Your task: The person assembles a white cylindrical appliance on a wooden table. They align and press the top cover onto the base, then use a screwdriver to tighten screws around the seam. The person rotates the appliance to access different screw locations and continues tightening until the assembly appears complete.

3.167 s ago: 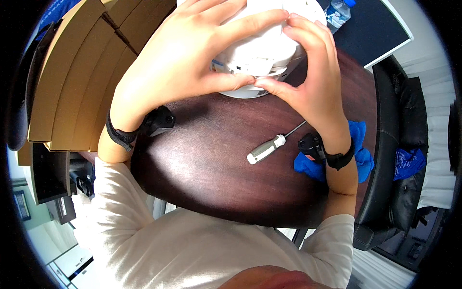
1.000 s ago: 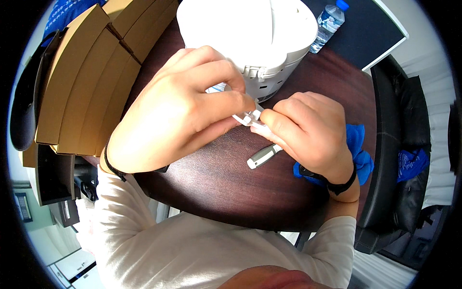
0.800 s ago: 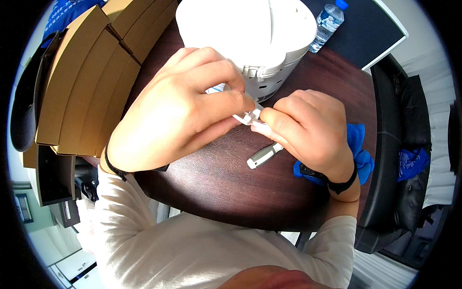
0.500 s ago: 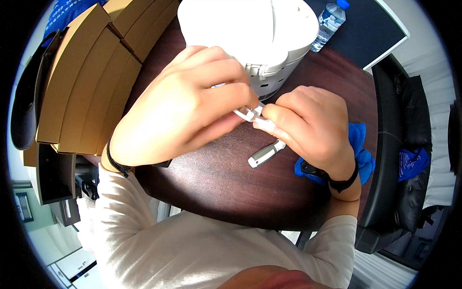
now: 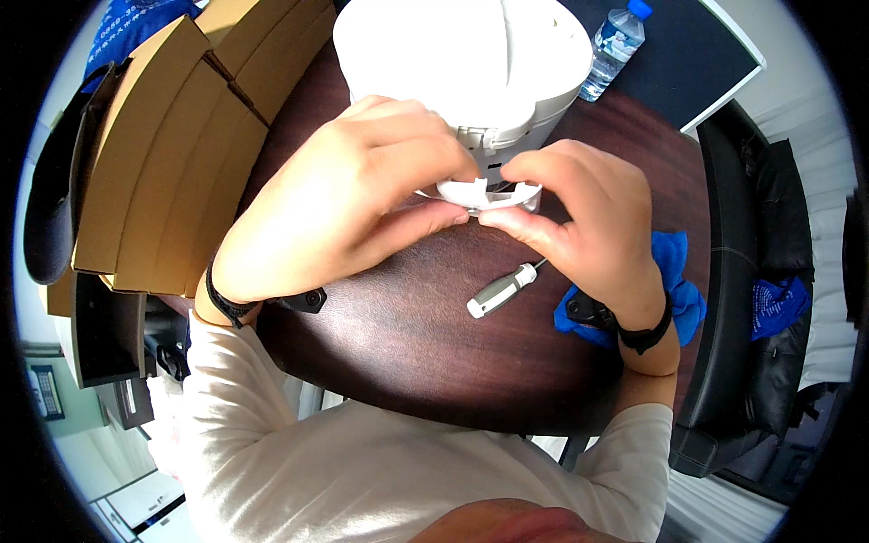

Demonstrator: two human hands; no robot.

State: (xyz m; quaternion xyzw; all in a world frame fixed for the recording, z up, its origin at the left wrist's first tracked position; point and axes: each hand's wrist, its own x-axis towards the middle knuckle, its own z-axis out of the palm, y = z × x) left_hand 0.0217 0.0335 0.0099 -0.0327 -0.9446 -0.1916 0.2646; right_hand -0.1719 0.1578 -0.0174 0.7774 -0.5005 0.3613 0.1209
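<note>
Both hands pinch a small curved white plastic part (image 5: pixel 500 198) above the table, just in front of a white appliance. My left hand (image 5: pixel 348 195) grips its left end between thumb and fingers, covering much of that end. At the other end, my right hand (image 5: pixel 584 208) holds it with thumb below and index finger above. The part has a notched, raised edge; its exact kind does not show. Below my right hand a grey-and-white screwdriver (image 5: pixel 503 290) lies on the table, its shaft pointing up under the hand. The white rounded appliance (image 5: pixel 434 63) has a lid and a front latch.
Cardboard boxes (image 5: pixel 167 154) stand along the left. A water bottle (image 5: pixel 615 50) with a blue cap is behind on the right, beside a dark panel (image 5: pixel 688 54). A blue cloth (image 5: pixel 674 281) lies by my right wrist on the dark wooden table (image 5: pixel 407 335). A black sofa (image 5: pixel 733 299) is at the right.
The white part has been turned, so more of its curved, notched shape shows. My right hand has shifted slightly up and its fingers have opened out; more of the screwdriver is visible.
</note>
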